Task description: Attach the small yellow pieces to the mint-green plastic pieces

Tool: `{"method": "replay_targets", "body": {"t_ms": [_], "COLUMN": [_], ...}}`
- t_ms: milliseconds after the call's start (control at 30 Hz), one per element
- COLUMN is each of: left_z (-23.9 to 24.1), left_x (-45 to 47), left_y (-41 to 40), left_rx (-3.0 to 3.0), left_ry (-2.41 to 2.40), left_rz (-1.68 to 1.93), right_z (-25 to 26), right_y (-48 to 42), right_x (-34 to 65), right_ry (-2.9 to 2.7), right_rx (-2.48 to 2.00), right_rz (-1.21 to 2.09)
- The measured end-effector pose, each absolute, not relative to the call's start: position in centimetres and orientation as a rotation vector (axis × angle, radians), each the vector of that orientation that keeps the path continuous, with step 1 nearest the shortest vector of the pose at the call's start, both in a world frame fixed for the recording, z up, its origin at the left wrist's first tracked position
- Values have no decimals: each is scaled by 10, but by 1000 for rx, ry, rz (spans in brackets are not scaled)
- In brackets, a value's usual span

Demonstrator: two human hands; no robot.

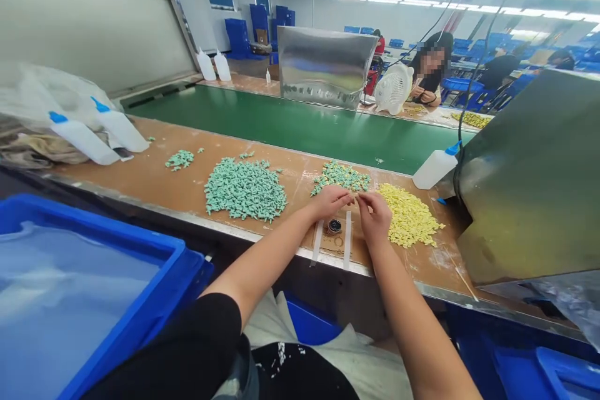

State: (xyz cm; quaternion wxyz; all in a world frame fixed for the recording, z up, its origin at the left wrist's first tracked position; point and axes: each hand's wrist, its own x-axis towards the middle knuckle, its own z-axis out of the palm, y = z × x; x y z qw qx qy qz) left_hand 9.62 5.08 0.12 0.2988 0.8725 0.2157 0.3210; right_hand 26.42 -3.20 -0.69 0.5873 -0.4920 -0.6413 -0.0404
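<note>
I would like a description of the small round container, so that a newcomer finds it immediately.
Find the long green surface, then the brown worktop on its near side. Between the person's forearms, two pale tape strips flank the small round container. Its dark contents set it apart from the green pieces and yellow pieces.

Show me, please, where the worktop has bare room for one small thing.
On the worktop, a bare strip lies between the large green pile and the mixed pile; another, between the small green pile and the front edge. Around the left hand and right hand it is crowded: mixed pile beyond, yellow pile to the right, cup nearer the edge.
</note>
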Motion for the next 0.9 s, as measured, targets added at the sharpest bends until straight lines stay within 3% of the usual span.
{"method": "replay_targets", "body": {"t_ms": [300,733,900], "left_z": [8,14,21], "left_x": [103,86,79], "left_y": [44,44,59], "left_rx": [2313,1980,2168], "left_ry": [647,559,613], "left_rz": [797,518,455], "right_z": [-10,-4,-8], "right_y": [-29,-25,-24], "right_x": [268,274,275], "right_ry": [-1463,-1446,-1367], "right_rx": [-1063,-858,-860], "right_rz": [25,798,790]}}
